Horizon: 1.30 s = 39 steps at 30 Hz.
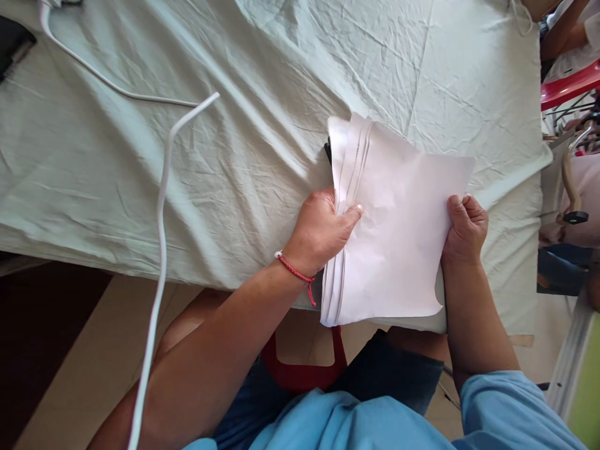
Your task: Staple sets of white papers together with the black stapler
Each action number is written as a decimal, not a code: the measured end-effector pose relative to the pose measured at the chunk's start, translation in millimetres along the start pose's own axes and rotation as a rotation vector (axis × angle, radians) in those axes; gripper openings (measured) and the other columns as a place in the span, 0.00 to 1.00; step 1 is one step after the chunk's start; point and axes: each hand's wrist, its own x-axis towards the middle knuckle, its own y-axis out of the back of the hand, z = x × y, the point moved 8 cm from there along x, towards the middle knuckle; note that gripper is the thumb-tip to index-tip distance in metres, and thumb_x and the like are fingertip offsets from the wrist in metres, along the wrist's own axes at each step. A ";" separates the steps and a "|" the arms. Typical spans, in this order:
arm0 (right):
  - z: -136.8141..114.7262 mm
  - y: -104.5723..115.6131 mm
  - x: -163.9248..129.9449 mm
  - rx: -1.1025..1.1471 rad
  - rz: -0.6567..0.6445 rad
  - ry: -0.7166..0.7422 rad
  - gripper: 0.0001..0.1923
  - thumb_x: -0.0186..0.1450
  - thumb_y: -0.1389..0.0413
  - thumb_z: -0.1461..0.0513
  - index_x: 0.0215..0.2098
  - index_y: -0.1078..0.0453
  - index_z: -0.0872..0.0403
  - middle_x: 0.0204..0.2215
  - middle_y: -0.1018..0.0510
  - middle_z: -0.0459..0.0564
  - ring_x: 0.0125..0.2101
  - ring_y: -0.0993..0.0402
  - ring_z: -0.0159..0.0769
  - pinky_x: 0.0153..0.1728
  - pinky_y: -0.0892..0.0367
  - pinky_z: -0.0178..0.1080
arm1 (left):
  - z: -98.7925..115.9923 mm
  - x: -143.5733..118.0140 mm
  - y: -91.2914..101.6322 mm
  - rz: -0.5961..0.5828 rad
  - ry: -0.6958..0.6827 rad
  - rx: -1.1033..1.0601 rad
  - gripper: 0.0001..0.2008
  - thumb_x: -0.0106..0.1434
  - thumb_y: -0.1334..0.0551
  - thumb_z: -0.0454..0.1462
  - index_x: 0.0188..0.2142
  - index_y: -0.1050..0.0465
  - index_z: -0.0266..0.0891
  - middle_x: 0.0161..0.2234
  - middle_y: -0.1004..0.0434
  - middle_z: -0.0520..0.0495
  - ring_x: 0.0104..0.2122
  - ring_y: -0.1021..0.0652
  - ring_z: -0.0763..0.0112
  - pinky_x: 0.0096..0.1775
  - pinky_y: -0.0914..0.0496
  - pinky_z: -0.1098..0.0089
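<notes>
Several white paper sheets (pixel 398 231) are held in front of me at the table's near edge, fanned apart along their left side. My left hand (pixel 325 219) is closed on that left side, thumb lying on top and fingers hidden beneath. At the right edge, my right hand (pixel 466 228) pinches the paper between thumb and curled fingers. The lower right corner of the top sheet curls up. A small part of a black object (pixel 327 150) shows behind the upper left of the sheets; what it is I cannot tell.
A pale green cloth (pixel 262 156) with wrinkles covers the table. A white cable (pixel 162 219) runs across the left side. A dark object (pixel 14 47) lies at the far left. Beyond the right edge are a person's arm (pixel 565 34) and a red chair part (pixel 569 87).
</notes>
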 end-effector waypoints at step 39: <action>-0.5 -37.7 -35.2 0.106 -0.055 -0.317 0.36 0.44 0.18 0.66 0.49 0.20 0.47 0.39 0.11 0.44 0.42 0.11 0.43 0.44 0.12 0.45 | -6.0 23.3 31.8 0.255 0.114 -0.670 0.09 0.64 0.29 0.34 0.44 0.19 0.40 0.53 0.10 0.44 0.62 0.17 0.55 0.62 0.20 0.56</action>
